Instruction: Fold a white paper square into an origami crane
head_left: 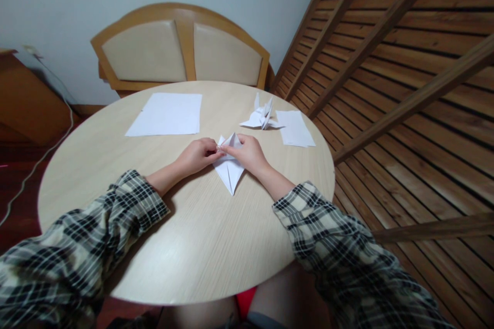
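Observation:
A partly folded sheet of white origami paper [230,174] lies on the round table, one sharp point aimed toward me and an upper flap lifted. My left hand [198,156] is closed, its fingertips pinching the paper's left edge. From the other side my right hand [250,155] grips the paper, thumb over the front and fingers behind the raised flap. The two thumbs nearly meet at the paper's upper part. Just beyond my right hand stands a folded white paper crane [263,114], or several set close together; I cannot tell which.
A stack of white paper sheets [165,114] lies at the back left of the round wooden table [185,247]. Smaller white sheets [296,128] are at the back right. Behind stands a padded headboard [185,51]; a slatted wooden screen [389,72] leans close on the right.

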Demonstrator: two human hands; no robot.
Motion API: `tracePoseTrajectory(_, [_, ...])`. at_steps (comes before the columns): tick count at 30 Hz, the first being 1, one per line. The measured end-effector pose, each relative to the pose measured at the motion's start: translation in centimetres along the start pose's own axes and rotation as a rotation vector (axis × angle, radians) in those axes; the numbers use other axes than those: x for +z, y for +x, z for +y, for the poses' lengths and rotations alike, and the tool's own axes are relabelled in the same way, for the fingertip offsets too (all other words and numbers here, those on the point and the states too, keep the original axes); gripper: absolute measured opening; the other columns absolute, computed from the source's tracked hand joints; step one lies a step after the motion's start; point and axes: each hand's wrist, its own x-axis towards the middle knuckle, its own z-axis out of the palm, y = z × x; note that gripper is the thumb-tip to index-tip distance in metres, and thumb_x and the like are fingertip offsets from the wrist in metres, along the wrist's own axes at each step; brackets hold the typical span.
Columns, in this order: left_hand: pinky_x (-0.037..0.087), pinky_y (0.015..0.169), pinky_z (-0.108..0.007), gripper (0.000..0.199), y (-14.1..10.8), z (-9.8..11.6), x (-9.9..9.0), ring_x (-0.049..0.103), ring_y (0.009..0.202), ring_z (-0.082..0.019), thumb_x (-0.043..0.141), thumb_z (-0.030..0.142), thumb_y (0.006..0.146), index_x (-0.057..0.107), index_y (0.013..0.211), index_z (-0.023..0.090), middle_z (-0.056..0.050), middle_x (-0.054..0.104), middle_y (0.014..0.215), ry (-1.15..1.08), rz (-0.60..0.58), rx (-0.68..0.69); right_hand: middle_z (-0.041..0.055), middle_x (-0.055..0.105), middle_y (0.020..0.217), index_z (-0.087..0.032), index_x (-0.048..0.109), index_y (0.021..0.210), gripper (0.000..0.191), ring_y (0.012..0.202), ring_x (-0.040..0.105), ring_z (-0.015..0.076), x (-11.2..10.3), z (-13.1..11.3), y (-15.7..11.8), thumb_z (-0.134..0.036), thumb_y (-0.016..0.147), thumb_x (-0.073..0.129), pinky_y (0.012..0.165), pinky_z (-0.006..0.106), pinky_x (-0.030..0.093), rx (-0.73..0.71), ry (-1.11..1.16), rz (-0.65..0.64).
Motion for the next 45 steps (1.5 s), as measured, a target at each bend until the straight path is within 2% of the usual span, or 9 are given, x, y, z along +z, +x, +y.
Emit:
tracePoseTrajectory(10, [0.044, 0.068, -0.028, 0.025, 0.1, 0.4, -0.3, 0.057, 0.070, -0.015, 0.061, 0.027, 0.094, 0.064, 0.072, 0.017, -0.002, 0.060, 0.071, -0.026, -0.015, 0.048, 0.0028, 0.070, 0.078, -0.018, 0.069, 0.076, 0.021, 0.074, 0.060, 0.0157, 0.3, -0.5, 0.2, -0.038, 0.080, 0.075, 0.066, 0.028, 0.042, 0.059, 0.103, 0.033])
tracePoseTrajectory(17, [0.042, 0.066, -0.028, 0.029, 0.1, 0.3, -0.2, 0.055, 0.067, -0.015, 0.062, 0.027, 0.094, 0.058, 0.067, 0.018, -0.001, 0.058, 0.069, -0.015, -0.005, 0.048, 0.0038, 0.067, 0.082, -0.017, 0.068, 0.081, 0.032, 0.078, 0.058, 0.0165, 0.0, -1.2, 0.2, -0.049, 0.082, 0.070, 0.069, 0.029, 0.044, 0.004, 0.202, 0.055])
tracePoseTrajectory(23, [0.041, 0.065, -0.028, 0.028, 0.1, 0.2, -0.1, 0.055, 0.067, -0.015, 0.063, 0.026, 0.093, 0.059, 0.067, 0.017, -0.001, 0.057, 0.068, -0.010, 0.001, 0.061, -0.0008, 0.055, 0.067, -0.019, 0.061, 0.067, 0.045, 0.067, 0.048, 0.0139, 0.1, -0.9, 0.4, -0.060, 0.080, 0.069, 0.061, 0.028, 0.037, -0.025, 0.162, 0.092])
tracePoseTrajectory(27, [0.040, 0.064, -0.028, 0.029, 0.0, 0.2, -0.1, 0.054, 0.066, -0.015, 0.063, 0.028, 0.093, 0.059, 0.067, 0.017, -0.001, 0.056, 0.067, -0.016, 0.015, 0.082, -0.0026, 0.049, 0.062, -0.019, 0.058, 0.062, 0.044, 0.062, 0.043, 0.0130, 0.2, -0.6, 0.4, -0.056, 0.083, 0.069, 0.057, 0.028, 0.032, -0.048, 0.175, 0.114])
tracePoseTrajectory(31, [0.041, 0.066, -0.028, 0.028, 0.0, 0.2, -0.1, 0.054, 0.068, -0.015, 0.062, 0.030, 0.093, 0.060, 0.068, 0.017, -0.001, 0.058, 0.069, -0.017, 0.017, 0.094, -0.0017, 0.056, 0.064, -0.018, 0.065, 0.066, 0.029, 0.064, 0.048, 0.0134, 0.2, -0.4, 0.6, -0.039, 0.086, 0.068, 0.059, 0.027, 0.035, -0.078, 0.195, 0.127])
tracePoseTrajectory(34, [0.041, 0.067, -0.028, 0.028, 0.1, 0.3, -0.1, 0.055, 0.069, -0.016, 0.061, 0.030, 0.093, 0.060, 0.068, 0.017, -0.002, 0.059, 0.069, -0.017, 0.019, 0.096, 0.0008, 0.066, 0.072, -0.018, 0.072, 0.076, 0.021, 0.070, 0.056, 0.0146, 0.1, -0.4, 0.6, -0.034, 0.088, 0.067, 0.064, 0.028, 0.041, -0.083, 0.204, 0.126])
tracePoseTrajectory(38, [0.041, 0.067, -0.028, 0.027, 0.1, 0.3, -0.1, 0.054, 0.069, -0.016, 0.062, 0.030, 0.092, 0.060, 0.068, 0.018, -0.002, 0.059, 0.069, -0.026, 0.016, 0.097, 0.0037, 0.073, 0.084, -0.018, 0.076, 0.087, 0.020, 0.076, 0.061, 0.0160, 0.1, -0.3, 0.7, -0.032, 0.091, 0.063, 0.069, 0.029, 0.046, -0.075, 0.211, 0.115])
tracePoseTrajectory(42, [0.039, 0.065, -0.028, 0.029, 0.0, 0.3, -0.2, 0.053, 0.067, -0.016, 0.062, 0.030, 0.092, 0.058, 0.067, 0.018, -0.001, 0.057, 0.067, -0.037, 0.019, 0.069, 0.0028, 0.070, 0.078, -0.018, 0.074, 0.081, 0.023, 0.075, 0.061, 0.0162, 0.1, 0.0, 0.9, -0.037, 0.090, 0.065, 0.069, 0.029, 0.047, -0.119, 0.192, 0.109])
tracePoseTrajectory(45, [0.037, 0.063, -0.028, 0.031, 0.0, 0.2, -0.2, 0.051, 0.064, -0.014, 0.063, 0.031, 0.092, 0.056, 0.064, 0.018, 0.000, 0.054, 0.066, -0.053, 0.001, 0.019, 0.0034, 0.073, 0.084, -0.019, 0.073, 0.083, 0.020, 0.079, 0.063, 0.0167, -0.4, 0.4, 1.1, -0.037, 0.090, 0.066, 0.075, 0.031, 0.050, -0.167, 0.176, 0.125])
